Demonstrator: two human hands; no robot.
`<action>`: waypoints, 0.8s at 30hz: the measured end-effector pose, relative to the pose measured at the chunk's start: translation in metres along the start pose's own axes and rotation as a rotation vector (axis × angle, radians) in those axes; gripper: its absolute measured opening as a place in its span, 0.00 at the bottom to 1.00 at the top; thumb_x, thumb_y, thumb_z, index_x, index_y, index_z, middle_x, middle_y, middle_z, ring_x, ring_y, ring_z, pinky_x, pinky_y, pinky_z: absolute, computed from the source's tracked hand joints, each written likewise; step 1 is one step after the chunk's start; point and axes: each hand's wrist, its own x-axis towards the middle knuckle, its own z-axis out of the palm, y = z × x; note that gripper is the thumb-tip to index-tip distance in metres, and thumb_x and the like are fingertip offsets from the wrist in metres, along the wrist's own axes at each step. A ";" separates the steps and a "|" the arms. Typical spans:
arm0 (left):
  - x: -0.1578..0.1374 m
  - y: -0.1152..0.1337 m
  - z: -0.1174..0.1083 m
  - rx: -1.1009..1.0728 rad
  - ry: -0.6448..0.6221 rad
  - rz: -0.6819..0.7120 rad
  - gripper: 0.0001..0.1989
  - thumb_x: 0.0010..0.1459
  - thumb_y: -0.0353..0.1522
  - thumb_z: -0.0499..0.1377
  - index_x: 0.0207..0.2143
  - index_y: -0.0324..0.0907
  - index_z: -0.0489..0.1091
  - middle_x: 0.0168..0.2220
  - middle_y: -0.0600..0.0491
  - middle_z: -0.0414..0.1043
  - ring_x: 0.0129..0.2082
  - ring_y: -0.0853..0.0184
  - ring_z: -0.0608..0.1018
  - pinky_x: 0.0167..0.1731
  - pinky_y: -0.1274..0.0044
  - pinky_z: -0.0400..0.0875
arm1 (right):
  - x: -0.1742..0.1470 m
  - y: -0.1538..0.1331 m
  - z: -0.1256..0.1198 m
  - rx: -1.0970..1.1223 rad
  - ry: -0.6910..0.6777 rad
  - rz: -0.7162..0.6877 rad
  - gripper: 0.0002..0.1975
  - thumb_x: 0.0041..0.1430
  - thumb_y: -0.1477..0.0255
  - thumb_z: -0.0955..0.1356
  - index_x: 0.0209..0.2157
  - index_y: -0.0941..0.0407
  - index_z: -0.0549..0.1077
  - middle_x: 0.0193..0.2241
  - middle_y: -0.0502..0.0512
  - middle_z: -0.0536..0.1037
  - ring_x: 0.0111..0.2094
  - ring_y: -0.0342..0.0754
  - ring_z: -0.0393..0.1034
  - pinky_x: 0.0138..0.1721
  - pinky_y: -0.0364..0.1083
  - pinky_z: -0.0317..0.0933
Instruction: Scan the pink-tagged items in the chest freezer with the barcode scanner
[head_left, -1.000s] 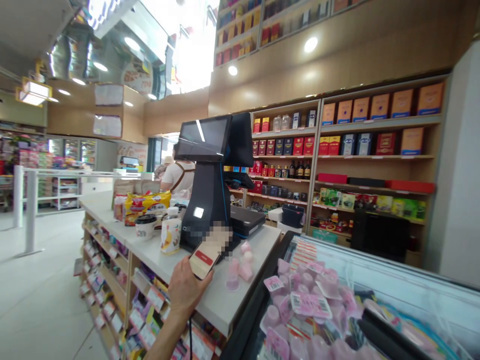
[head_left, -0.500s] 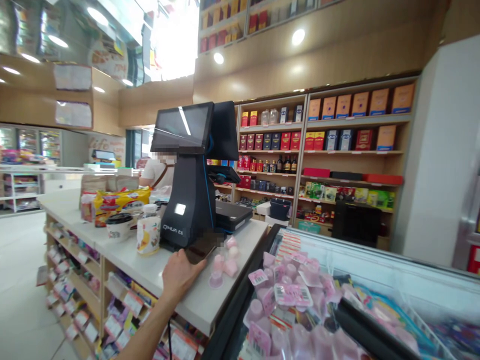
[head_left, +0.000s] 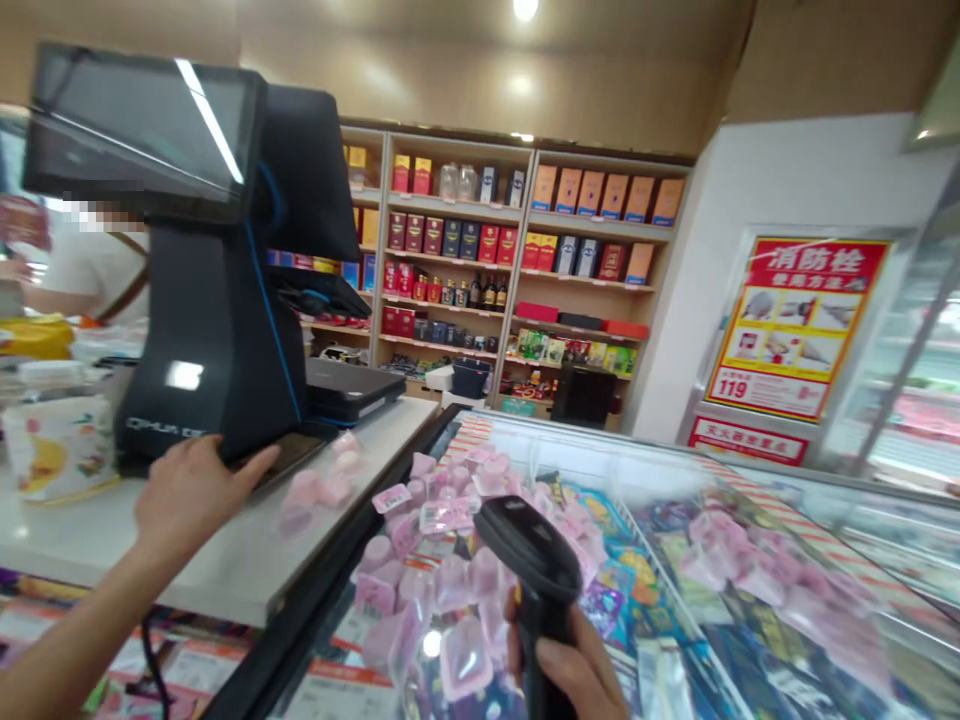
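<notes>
My right hand [head_left: 581, 665] is wrapped round the handle of a black barcode scanner [head_left: 529, 550], held above a glass-topped case full of small pink cup-shaped packs [head_left: 450, 580]. On the white counter [head_left: 225, 580], my left hand [head_left: 191, 490] lies with its thumb stretched away from the fingers. It rests against the foot of a black cash register terminal [head_left: 217, 330], and the thumb touches a dark flat object [head_left: 281, 455]. To the right of that hand lie several pink cups [head_left: 322, 487], partly blurred.
A clear bottle [head_left: 56, 430] with a fruit print stands left of the terminal. More pink packs [head_left: 772, 570] lie on the case at right. Boxed goods fill the back shelves [head_left: 457, 270]. Behind the terminal is a person [head_left: 82, 265]. A red-yellow sign [head_left: 799, 330] hangs on the right wall.
The view has swung right and moved closer to the case. My right hand with the scanner now shows fully; before, only a dark part of the scanner showed. My left hand stays by the terminal.
</notes>
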 end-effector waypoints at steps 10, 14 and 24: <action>-0.193 0.172 -0.014 -1.231 -0.833 -0.548 0.18 0.42 0.35 0.58 0.39 0.43 0.65 0.37 0.51 0.72 0.38 0.63 0.73 0.38 0.75 0.67 | 0.006 -0.066 0.054 -0.321 -0.111 -0.512 0.19 0.48 0.72 0.61 0.45 0.58 0.61 0.40 0.56 0.66 0.41 0.46 0.60 0.43 0.47 0.55; -0.190 0.176 -0.013 -1.320 -0.873 -0.729 0.13 0.46 0.34 0.57 0.37 0.43 0.65 0.30 0.53 0.73 0.27 0.69 0.75 0.25 0.78 0.70 | 0.028 -0.066 -0.017 -0.586 -0.213 -0.528 0.25 0.45 0.73 0.62 0.49 0.54 0.59 0.47 0.54 0.61 0.39 0.45 0.61 0.41 0.44 0.57; -0.182 0.189 -0.044 -1.082 -0.950 -0.608 0.11 0.43 0.37 0.59 0.25 0.40 0.64 0.19 0.55 0.68 0.15 0.75 0.67 0.15 0.82 0.65 | 0.111 0.009 -0.113 -1.213 -0.036 -0.299 0.24 0.41 0.82 0.60 0.43 0.54 0.64 0.43 0.54 0.67 0.46 0.47 0.59 0.45 0.45 0.51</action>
